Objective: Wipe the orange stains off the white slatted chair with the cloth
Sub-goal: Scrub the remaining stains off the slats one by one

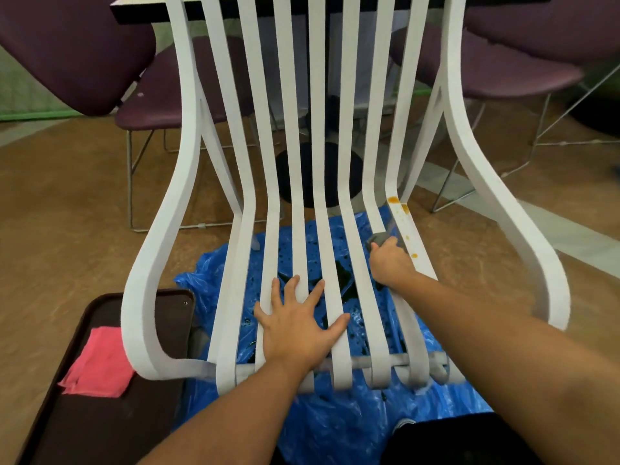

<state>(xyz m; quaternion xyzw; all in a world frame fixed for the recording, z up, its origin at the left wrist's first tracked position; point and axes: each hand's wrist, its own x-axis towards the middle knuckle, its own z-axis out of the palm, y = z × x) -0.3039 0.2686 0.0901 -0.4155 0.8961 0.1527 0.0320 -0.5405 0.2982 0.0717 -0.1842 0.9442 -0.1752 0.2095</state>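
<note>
The white slatted chair [188, 156] fills the middle of the head view, its seat slats running toward me. Orange stains [395, 201] mark the second slat from the right, with smaller orange drops further down it near my hand. My right hand [391, 261] grips a grey cloth [380, 239] on the seat, just left of the stained slat. My left hand [297, 318] lies flat with fingers spread across the middle slats near the front edge.
Blue plastic sheeting [352, 424] covers the floor under the chair. A dark brown tray [100, 431] at lower left holds a folded pink cloth [99, 362]. Purple chairs [77, 45] and a table with a dark round base [318, 172] stand behind.
</note>
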